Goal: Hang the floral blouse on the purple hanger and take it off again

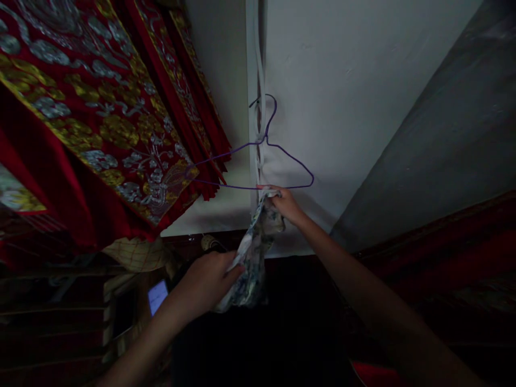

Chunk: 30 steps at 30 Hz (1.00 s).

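Note:
A thin purple clothes hanger (296, 159) stands upright in front of the wall, its hook at the white cables. Whether the hook is caught on a cable I cannot tell. Just at its bottom bar, my right hand (288, 206) is closed on the upper end of a crumpled white cloth (256, 242) with a dark blue-green pattern. The fingers overlap the bar there; I cannot tell if they grip it too. Lower and to the left, my left hand (209, 279) pinches the cloth's edge. The cloth slants down between both hands, its lower part bunched.
Red hangings (133, 123) with gold and silver embroidery fill the upper left, close to the hanger's left end. White cables (260, 48) run down the pale wall (342, 80). A lit phone (157, 296) lies at lower left beside wooden furniture. Much of the bottom is dark.

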Each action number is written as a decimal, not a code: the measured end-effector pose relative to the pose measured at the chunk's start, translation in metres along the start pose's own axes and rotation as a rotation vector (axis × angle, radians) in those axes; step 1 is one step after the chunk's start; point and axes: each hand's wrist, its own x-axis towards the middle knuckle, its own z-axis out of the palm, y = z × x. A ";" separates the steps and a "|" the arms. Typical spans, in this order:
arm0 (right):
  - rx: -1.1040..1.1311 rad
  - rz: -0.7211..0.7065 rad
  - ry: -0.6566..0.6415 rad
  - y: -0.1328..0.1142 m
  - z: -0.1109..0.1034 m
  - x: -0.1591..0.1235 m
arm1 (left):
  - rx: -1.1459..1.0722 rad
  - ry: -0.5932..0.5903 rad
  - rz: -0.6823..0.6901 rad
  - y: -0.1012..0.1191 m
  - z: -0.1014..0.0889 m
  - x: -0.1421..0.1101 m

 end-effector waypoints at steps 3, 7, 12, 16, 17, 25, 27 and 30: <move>-0.022 0.020 0.143 0.000 -0.033 -0.007 | 0.185 -0.015 -0.134 -0.016 -0.003 0.000; -0.024 0.058 0.119 -0.014 -0.075 -0.027 | 0.297 -0.006 -0.186 -0.043 -0.018 0.014; -0.046 0.006 0.148 -0.026 -0.084 -0.046 | 0.412 0.296 -0.084 -0.049 -0.050 0.045; -0.010 -0.032 0.161 -0.027 -0.071 -0.054 | 0.235 0.575 0.113 -0.038 -0.072 0.076; -0.005 -0.052 0.151 -0.027 -0.067 -0.055 | 0.152 0.614 0.197 -0.033 -0.075 0.084; -0.069 -0.099 -0.092 -0.048 -0.061 -0.074 | -0.073 0.804 0.470 -0.009 -0.099 0.127; -0.143 -0.100 0.023 -0.052 -0.076 -0.081 | -0.027 0.805 0.451 -0.013 -0.107 0.130; -0.177 -0.103 0.312 -0.055 -0.110 -0.082 | 0.032 0.768 0.444 -0.018 -0.119 0.129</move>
